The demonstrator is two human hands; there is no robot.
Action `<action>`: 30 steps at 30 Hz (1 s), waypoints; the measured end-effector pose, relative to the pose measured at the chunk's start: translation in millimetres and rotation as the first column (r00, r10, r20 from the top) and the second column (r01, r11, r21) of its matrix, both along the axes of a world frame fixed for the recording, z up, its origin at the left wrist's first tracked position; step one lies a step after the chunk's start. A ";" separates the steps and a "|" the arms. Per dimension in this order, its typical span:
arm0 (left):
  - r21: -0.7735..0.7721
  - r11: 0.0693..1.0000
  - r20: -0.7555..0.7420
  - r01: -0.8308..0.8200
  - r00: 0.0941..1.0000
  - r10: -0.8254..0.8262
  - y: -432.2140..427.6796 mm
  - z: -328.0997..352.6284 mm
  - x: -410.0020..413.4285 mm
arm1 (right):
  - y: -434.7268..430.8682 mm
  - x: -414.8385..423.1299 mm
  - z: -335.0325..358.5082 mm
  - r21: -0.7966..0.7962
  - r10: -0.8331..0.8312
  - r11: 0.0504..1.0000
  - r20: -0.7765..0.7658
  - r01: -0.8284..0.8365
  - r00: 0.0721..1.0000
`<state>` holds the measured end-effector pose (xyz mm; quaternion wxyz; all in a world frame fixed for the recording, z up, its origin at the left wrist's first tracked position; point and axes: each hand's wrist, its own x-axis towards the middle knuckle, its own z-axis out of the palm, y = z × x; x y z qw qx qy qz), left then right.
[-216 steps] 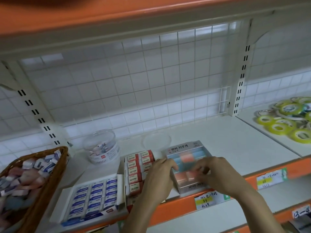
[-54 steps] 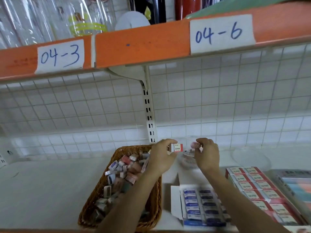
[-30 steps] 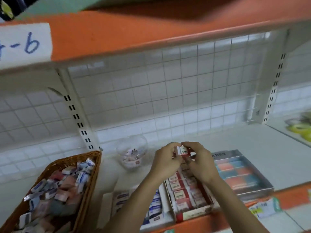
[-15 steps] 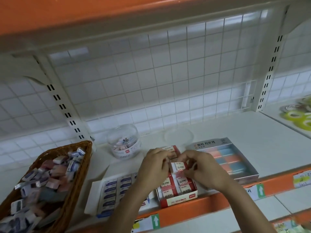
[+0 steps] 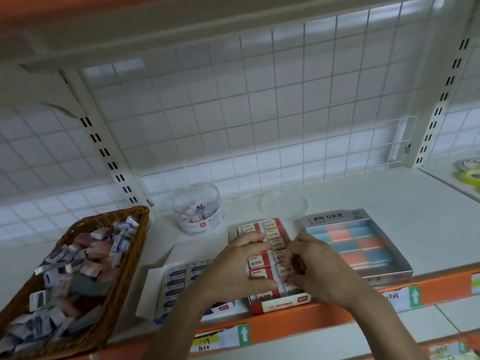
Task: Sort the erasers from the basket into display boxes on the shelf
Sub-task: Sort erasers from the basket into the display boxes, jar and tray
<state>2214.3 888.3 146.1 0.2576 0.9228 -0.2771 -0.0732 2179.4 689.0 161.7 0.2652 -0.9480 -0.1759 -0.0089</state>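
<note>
A red display box (image 5: 280, 304) of red-and-white 2B erasers stands at the shelf's front edge. My left hand (image 5: 233, 271) lies over its left column, with fingers fairly straight and touching the erasers. My right hand (image 5: 322, 268) is at the right column, where its curled fingertips pinch a red-and-white eraser (image 5: 281, 271) sitting in the row. The wicker basket (image 5: 127, 253) on the left holds several mixed erasers (image 5: 78, 258). A white box of blue-labelled erasers (image 5: 176, 280) is left of the red box, and a silver box of pastel erasers (image 5: 363, 245) is to its right.
A clear round jar (image 5: 200, 209) with a few small items stands behind the boxes, with its clear lid (image 5: 284, 203) lying flat beside it. Tape rolls (image 5: 470, 174) lie on the neighbouring shelf at far right. Price labels (image 5: 220, 339) run along the orange shelf edge.
The red-and-white eraser that both hands held above the red box has come down into its right column. My left hand has spread flat over the left column.
</note>
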 end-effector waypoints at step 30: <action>-0.032 0.851 0.427 -0.523 0.763 0.485 129.1 20.5 0.7 | 181.0 36.3 21.9 0.015 0.279 0.958 0.206 -0.288 0.938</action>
